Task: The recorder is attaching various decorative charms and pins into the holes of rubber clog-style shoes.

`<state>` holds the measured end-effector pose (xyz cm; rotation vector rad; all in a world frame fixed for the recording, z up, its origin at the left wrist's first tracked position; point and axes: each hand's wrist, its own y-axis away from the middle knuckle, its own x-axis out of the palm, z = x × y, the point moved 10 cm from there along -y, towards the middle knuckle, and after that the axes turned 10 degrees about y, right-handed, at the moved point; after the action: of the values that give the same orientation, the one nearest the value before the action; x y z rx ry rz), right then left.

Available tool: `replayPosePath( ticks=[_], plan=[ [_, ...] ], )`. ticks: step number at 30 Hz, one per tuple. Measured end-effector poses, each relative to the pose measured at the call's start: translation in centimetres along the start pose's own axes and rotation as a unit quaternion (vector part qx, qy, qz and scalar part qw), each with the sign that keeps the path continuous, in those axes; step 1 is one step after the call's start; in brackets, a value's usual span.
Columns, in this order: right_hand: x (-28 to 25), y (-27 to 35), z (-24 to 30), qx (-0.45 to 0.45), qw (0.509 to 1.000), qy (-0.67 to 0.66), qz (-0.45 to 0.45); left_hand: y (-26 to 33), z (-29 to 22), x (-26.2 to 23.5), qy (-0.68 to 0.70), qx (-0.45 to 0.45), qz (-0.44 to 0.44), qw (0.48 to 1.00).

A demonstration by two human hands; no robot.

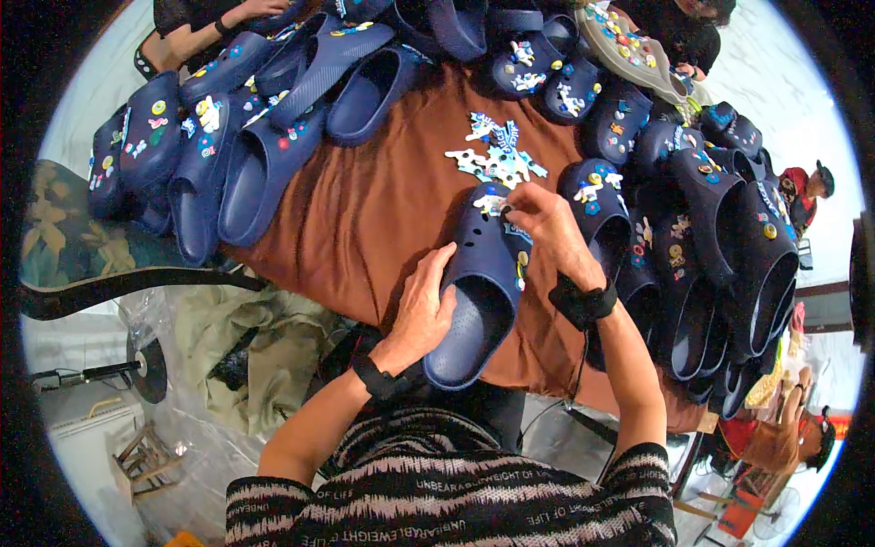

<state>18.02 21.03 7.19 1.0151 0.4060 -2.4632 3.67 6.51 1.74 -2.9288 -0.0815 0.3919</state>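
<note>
A navy blue clog (478, 301) stands in front of me on the brown cloth, toe pointing away. My left hand (424, 305) grips its left side, thumb near the opening. At the toe, my right hand (551, 228) pinches a white shoe charm (492, 204); a small black piece shows at the fingertips. More charms, one blue (518, 233) and one yellow (522, 264), sit along the clog's right side, partly hidden by my right hand. Just beyond the toe lies a loose pile of blue and white charms (492, 162). Both wrists wear black bands.
Navy clogs with charms crowd the left (150, 137) and right (697, 246) of the brown cloth (355, 210). A grey clog (629, 46) is at the far right. A patterned chair (118, 232) stands left. Other people work across the table and at right.
</note>
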Motion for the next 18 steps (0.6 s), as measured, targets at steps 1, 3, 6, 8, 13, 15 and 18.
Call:
replayPosePath(
  ticks=[1, 3, 6, 8, 13, 15, 18],
  plan=[
    [0.4, 0.1, 0.8, -0.004, 1.000, 0.002, 0.011, 0.0, 0.0, 0.0, 0.000, -0.003, 0.004, 1.000],
    [1.1, 0.4, 2.0, -0.056, 0.997, 0.046, 0.012, 0.1, 0.1, 0.1, -0.001, -0.005, 0.002, 1.000],
    [1.8, 0.2, 2.9, -0.079, 0.987, 0.138, 0.011, 0.2, 0.3, 0.2, 0.000, -0.006, -0.001, 1.000],
    [1.7, 0.0, 3.7, -0.112, 0.979, 0.169, 0.003, 0.2, 0.4, 0.2, 0.001, -0.005, -0.003, 1.000],
    [2.8, -0.7, 5.2, -0.171, 0.950, 0.260, -0.009, 0.1, 0.1, 0.1, -0.001, -0.005, -0.003, 1.000],
    [3.4, -0.7, 6.0, -0.206, 0.935, 0.287, -0.018, 0.0, 0.2, 0.1, 0.003, -0.008, -0.002, 1.000],
    [3.4, -0.7, 5.5, -0.181, 0.954, 0.240, 0.007, 0.1, 0.1, 0.0, 0.003, -0.009, -0.002, 1.000]
  ],
)
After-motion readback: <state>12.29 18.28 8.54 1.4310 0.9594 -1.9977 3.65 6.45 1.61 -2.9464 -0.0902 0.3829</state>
